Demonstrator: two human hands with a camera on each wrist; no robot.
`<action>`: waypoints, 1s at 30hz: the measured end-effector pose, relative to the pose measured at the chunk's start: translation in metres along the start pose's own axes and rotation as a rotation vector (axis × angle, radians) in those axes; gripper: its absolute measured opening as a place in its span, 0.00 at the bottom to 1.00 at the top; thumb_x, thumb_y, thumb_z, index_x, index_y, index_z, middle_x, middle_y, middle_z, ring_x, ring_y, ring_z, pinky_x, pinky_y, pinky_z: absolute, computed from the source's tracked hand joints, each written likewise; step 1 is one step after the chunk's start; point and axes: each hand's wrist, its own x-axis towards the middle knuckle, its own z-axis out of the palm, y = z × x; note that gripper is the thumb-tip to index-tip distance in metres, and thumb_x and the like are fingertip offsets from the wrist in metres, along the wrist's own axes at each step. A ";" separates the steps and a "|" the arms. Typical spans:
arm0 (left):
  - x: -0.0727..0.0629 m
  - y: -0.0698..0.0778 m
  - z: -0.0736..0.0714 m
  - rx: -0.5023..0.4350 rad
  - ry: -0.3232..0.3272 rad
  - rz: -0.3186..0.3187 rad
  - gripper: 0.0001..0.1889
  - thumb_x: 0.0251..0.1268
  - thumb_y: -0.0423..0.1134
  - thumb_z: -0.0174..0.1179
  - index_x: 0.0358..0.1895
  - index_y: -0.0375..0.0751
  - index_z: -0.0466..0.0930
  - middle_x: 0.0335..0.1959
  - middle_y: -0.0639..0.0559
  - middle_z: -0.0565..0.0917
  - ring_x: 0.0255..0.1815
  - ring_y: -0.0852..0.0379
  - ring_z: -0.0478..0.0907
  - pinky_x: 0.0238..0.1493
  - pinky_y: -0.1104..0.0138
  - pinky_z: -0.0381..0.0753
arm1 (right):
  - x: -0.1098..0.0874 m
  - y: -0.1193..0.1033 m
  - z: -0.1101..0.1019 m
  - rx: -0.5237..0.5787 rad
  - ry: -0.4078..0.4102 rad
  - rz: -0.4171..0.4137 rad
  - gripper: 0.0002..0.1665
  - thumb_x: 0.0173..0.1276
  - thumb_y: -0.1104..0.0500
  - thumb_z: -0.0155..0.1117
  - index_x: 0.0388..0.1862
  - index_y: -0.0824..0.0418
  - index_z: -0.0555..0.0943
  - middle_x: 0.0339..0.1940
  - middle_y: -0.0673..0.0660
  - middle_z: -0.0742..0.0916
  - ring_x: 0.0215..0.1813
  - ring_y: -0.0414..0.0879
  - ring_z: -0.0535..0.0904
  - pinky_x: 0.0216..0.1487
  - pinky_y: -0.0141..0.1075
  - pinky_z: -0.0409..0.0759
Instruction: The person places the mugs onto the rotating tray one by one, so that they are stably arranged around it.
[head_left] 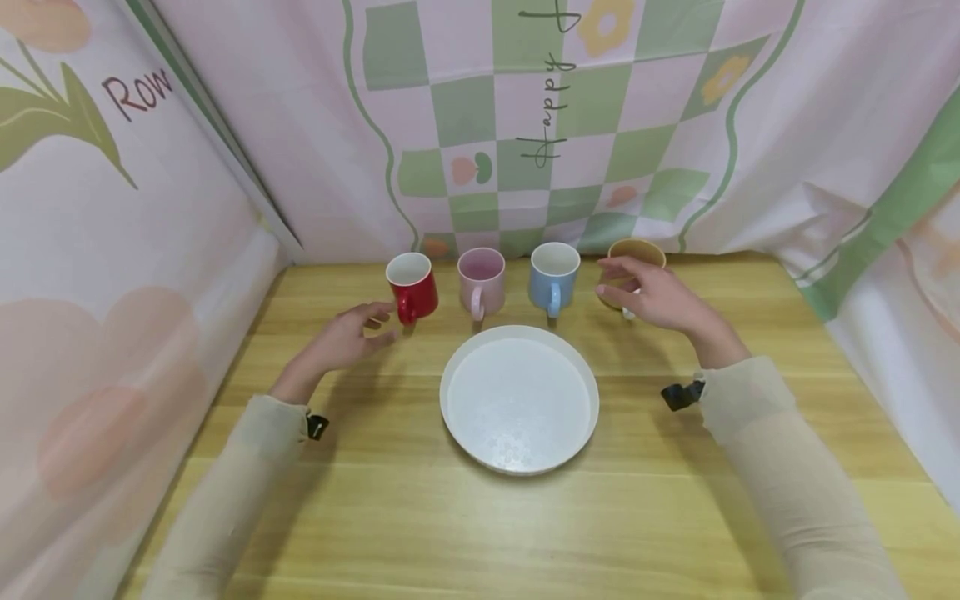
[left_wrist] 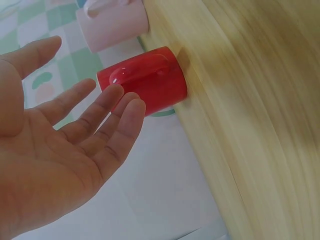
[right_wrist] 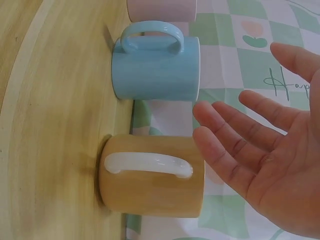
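Beside the red mug at the left end of a row is my left hand, its fingers loosely spread and holding nothing. In the left wrist view the fingertips overlap the red mug's handle side. My right hand hovers over the tan mug with a white handle, fingers relaxed and nothing gripped; it hides part of that mug in the head view. Between them stand a pink mug and a light blue mug, handles facing me. A round white tray lies in front of the mugs.
The mugs and tray stand on a wooden table. A printed curtain hangs right behind the mug row, with more fabric along the right side and a printed sheet at the left.
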 end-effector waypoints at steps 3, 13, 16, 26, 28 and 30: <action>-0.001 0.001 0.001 -0.018 -0.007 0.010 0.28 0.72 0.46 0.60 0.70 0.38 0.70 0.66 0.36 0.77 0.62 0.34 0.77 0.63 0.43 0.77 | 0.001 0.000 0.001 0.009 0.000 -0.003 0.36 0.76 0.39 0.54 0.75 0.56 0.66 0.67 0.64 0.79 0.63 0.63 0.77 0.62 0.59 0.75; -0.001 0.002 0.009 -0.047 -0.034 0.072 0.28 0.72 0.43 0.60 0.70 0.35 0.69 0.64 0.33 0.77 0.62 0.36 0.77 0.64 0.42 0.76 | 0.003 0.003 0.004 0.047 0.004 -0.019 0.33 0.77 0.42 0.53 0.73 0.58 0.68 0.64 0.63 0.81 0.63 0.59 0.77 0.65 0.55 0.73; -0.002 0.002 0.012 -0.066 -0.044 0.077 0.28 0.71 0.42 0.61 0.70 0.36 0.69 0.64 0.35 0.78 0.62 0.36 0.77 0.64 0.43 0.76 | 0.003 0.004 0.006 0.057 0.003 -0.024 0.32 0.78 0.44 0.52 0.73 0.59 0.68 0.63 0.63 0.82 0.63 0.58 0.77 0.64 0.54 0.74; -0.003 0.001 0.024 -0.110 -0.068 0.098 0.28 0.70 0.42 0.62 0.70 0.39 0.70 0.65 0.35 0.77 0.62 0.38 0.78 0.65 0.47 0.77 | 0.003 0.005 0.010 0.107 -0.008 -0.027 0.29 0.78 0.46 0.54 0.72 0.56 0.70 0.63 0.60 0.83 0.60 0.54 0.81 0.56 0.44 0.79; -0.003 0.002 0.026 -0.116 -0.079 0.101 0.28 0.70 0.43 0.62 0.71 0.38 0.69 0.65 0.35 0.77 0.62 0.38 0.78 0.65 0.47 0.77 | 0.003 0.005 0.010 0.119 -0.007 -0.021 0.28 0.78 0.46 0.54 0.71 0.56 0.70 0.62 0.60 0.83 0.57 0.54 0.83 0.51 0.41 0.82; -0.003 0.002 0.028 -0.118 -0.086 0.100 0.28 0.70 0.43 0.62 0.71 0.38 0.69 0.64 0.34 0.77 0.61 0.39 0.78 0.65 0.47 0.78 | 0.002 0.005 0.010 0.135 -0.009 -0.013 0.28 0.78 0.46 0.54 0.71 0.55 0.70 0.61 0.61 0.83 0.54 0.53 0.83 0.47 0.40 0.83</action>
